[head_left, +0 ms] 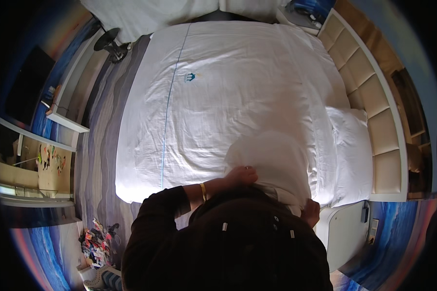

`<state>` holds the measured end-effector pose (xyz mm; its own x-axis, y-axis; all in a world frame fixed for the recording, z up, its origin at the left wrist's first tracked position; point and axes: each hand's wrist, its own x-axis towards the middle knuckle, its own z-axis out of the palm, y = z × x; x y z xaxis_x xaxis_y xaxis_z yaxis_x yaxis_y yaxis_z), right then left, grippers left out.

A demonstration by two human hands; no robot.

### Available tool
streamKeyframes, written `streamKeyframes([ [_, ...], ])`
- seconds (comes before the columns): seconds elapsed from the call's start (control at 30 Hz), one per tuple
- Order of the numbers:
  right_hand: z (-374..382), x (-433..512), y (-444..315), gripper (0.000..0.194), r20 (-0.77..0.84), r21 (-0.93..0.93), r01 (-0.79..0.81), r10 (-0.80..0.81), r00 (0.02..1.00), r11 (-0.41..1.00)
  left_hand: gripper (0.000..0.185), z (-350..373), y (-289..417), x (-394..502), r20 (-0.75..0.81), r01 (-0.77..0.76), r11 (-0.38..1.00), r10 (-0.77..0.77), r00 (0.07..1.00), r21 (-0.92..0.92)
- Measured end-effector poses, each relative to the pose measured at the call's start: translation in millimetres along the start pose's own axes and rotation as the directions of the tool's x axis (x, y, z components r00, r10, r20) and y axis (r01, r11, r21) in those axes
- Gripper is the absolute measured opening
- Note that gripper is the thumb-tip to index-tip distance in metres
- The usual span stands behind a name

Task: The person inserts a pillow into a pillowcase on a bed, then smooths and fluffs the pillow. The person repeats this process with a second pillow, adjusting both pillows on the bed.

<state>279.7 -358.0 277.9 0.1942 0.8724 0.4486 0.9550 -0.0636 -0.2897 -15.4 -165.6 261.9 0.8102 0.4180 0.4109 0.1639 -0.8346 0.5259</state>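
Observation:
A white pillow [269, 154] lies against my front at the near side of a bed with a white duvet [218, 98]. My left hand [241, 176], or the hand on the picture's left with a ring and a gold bracelet, is closed on the pillowcase edge. The other hand [310, 212] grips the pillowcase at its right corner; its fingertips are partly hidden. Another white pillow [353, 156] rests by the padded headboard [384, 145]. A blue line and a small blue emblem mark the duvet.
A white bedside cabinet [344, 232] stands at the near right. Striped carpet [102, 145] runs along the bed's left side. A black stool [113, 45] is at the far left, and a pile of mixed items [96, 245] lies at the near left.

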Motion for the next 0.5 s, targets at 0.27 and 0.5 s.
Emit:
streamKeyframes([
  [0.27,39,83,-12,0.039,0.070,0.340,-0.111,0.093,0.993,0.934,0.079,-5,22,72,0.263,0.336,0.939,-0.307,0.915,-0.073],
  [0.5,50,93,-21,0.025,-0.022,0.193,-0.164,0.171,0.985,0.967,0.085,17,35,106,0.059,0.107,0.994,-0.108,0.992,0.018],
])
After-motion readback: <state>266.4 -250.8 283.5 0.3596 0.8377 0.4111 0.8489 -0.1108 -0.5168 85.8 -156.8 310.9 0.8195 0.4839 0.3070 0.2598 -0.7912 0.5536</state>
